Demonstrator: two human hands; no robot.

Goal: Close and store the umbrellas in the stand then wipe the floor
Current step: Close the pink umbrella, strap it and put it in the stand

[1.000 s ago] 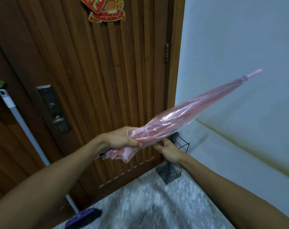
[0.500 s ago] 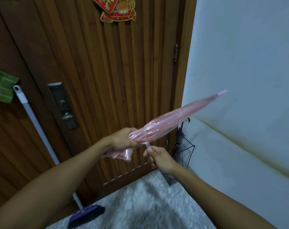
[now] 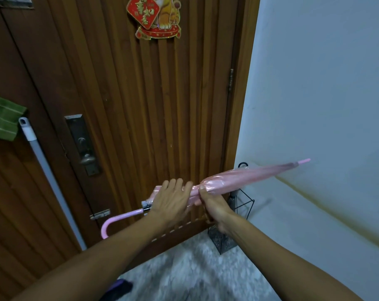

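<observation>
Head view. Pink translucent plastic umbrella [image 3: 245,178], folded, glossy and crinkled, held near-horizontal in front of ribbed wooden door [image 3: 162,105]; curved pink crook handle [image 3: 110,224] at lower left, slim pink tip toward white wall [image 3: 325,94]. Black wire umbrella stand [image 3: 242,210] on marbled floor [image 3: 195,268] in the corner, below the canopy. Left hand [image 3: 171,202] laid over gathered canopy, fingers loosely spread. Right hand [image 3: 212,205] wrapped tight around canopy, thumb on top.

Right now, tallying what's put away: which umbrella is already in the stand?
The dark umbrella, standing in the black wire stand. The pink umbrella is in both hands, outside it.
</observation>
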